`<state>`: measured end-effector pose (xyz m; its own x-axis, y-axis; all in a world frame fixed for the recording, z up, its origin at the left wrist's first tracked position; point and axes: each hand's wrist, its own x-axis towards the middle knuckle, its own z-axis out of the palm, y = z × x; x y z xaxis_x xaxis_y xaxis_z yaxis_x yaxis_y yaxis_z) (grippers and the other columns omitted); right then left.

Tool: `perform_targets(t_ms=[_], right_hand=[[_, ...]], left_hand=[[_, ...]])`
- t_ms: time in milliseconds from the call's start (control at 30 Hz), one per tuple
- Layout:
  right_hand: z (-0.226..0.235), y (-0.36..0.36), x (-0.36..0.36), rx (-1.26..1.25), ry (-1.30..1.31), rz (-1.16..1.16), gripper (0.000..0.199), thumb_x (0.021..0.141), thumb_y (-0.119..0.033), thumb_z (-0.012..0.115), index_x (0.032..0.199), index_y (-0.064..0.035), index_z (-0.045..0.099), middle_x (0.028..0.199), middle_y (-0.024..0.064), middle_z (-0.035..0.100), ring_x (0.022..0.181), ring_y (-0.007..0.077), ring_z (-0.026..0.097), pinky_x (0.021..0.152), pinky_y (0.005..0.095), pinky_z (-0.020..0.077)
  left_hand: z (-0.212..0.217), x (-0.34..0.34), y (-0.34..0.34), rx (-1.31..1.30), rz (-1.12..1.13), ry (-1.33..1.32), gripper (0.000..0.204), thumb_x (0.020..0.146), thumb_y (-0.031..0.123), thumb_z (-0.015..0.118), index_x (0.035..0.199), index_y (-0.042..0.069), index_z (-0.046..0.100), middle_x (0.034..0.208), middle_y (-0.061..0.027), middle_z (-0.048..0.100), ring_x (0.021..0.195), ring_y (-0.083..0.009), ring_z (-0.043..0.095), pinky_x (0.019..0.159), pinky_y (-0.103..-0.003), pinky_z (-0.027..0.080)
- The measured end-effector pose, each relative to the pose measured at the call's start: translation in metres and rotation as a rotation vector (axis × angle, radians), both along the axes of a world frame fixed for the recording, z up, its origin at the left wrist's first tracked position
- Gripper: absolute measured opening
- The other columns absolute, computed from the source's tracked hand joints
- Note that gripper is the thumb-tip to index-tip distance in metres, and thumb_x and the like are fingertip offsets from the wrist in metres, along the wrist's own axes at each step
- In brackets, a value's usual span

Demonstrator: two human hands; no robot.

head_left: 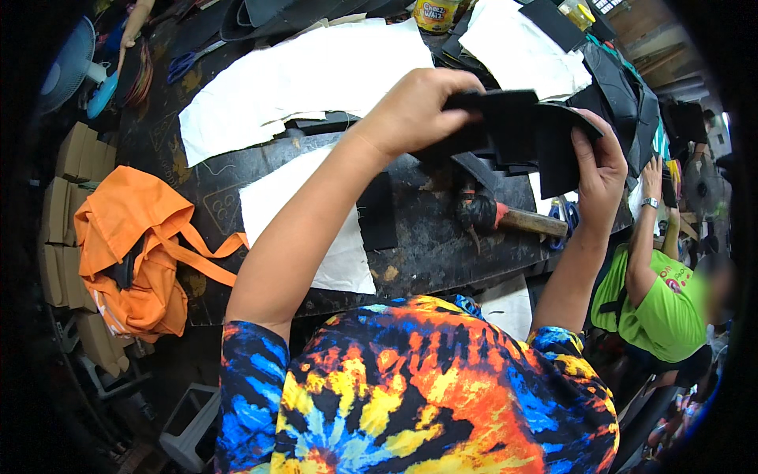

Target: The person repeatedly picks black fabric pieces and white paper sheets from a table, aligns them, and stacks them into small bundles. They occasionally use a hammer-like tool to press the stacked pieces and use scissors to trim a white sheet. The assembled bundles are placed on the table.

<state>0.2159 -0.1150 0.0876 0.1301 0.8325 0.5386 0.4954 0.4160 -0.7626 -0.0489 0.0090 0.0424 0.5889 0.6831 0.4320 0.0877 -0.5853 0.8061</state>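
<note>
Black fabric pieces [525, 130] — a small stack of flat, dark cut shapes — are held up above the dark worktable [426, 245], between both of the person's hands. The left hand [414, 110] grips the stack from its left edge, fingers curled over the top and thumb beneath, clamped on the pieces. The right hand [604, 170] holds the right side, its fingers wrapped round the outer edge of the curved front piece, also closed on the fabric.

Below the stack, on the worktable, lies a hammer [509, 217] with a wooden handle and a dark head. Left of the hammer sits a white cloth sheet [332, 229] with a black rectangular piece on it; a larger white cloth panel [300, 83] lies on the far side of the worktable. An orange bag [134, 245] slumps at the table's left end — beside stacked cardboard boxes [67, 213]. At the table's right end, another person in a green shirt [659, 304] raises an arm.
</note>
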Motion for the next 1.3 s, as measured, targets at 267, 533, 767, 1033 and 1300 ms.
perform_targets(t_ms=[267,533,767,1033,1300], right_hand=[[-0.003,-0.004,-0.004,-0.227,0.288,0.014,0.026,0.103,-0.006,0.065,0.126,0.0061,0.061,0.111,0.0041,0.067,0.102,0.0092,0.061,0.092,0.0241,0.0487],[-0.006,-0.003,-0.043,-0.339,0.212,0.187,0.022,0.103,-0.009,0.067,0.122,0.0023,0.065,0.105,0.0013,0.068,0.096,0.0066,0.061,0.086,0.0219,0.0496],[-0.001,0.004,-0.049,-0.209,0.421,0.011,0.031,0.106,-0.007,0.060,0.134,0.0054,0.057,0.109,0.0060,0.070,0.100,0.0095,0.066,0.092,0.0226,0.0510],[-0.049,-0.024,-0.133,-0.607,0.313,0.439,0.081,0.089,0.007,0.073,0.162,-0.0103,0.041,0.152,-0.0030,0.053,0.074,0.0012,0.030,0.063,0.0151,0.0359],[-0.086,-0.016,-0.164,-0.768,0.238,0.508,0.037,0.095,0.001,0.072,0.131,-0.0010,0.068,0.127,0.0049,0.070,0.114,0.0097,0.065,0.097,0.0255,0.0536]], left_hand=[[-0.028,-0.018,0.021,0.094,0.272,0.354,0.055,0.092,0.021,0.075,0.142,0.006,0.059,0.135,-0.0214,0.065,0.128,-0.0347,0.061,0.111,-0.040,0.046],[-0.004,-0.029,-0.016,0.030,-0.064,0.044,0.061,0.085,0.028,0.081,0.139,0.009,0.060,0.126,-0.0157,0.071,0.124,-0.0325,0.065,0.112,-0.045,0.049],[-0.019,-0.042,-0.007,-0.051,0.245,0.296,0.055,0.084,0.015,0.082,0.135,0.005,0.062,0.111,-0.0180,0.072,0.101,-0.0304,0.071,0.091,-0.041,0.056],[-0.021,-0.125,-0.056,0.179,0.671,-0.032,0.032,0.089,-0.002,0.065,0.121,0.003,0.067,0.117,-0.0144,0.067,0.108,-0.0283,0.067,0.090,-0.038,0.052],[-0.070,-0.142,-0.153,-0.029,0.630,0.153,0.030,0.092,-0.006,0.063,0.121,0.001,0.066,0.118,-0.0154,0.067,0.113,-0.0325,0.064,0.097,-0.042,0.050]])
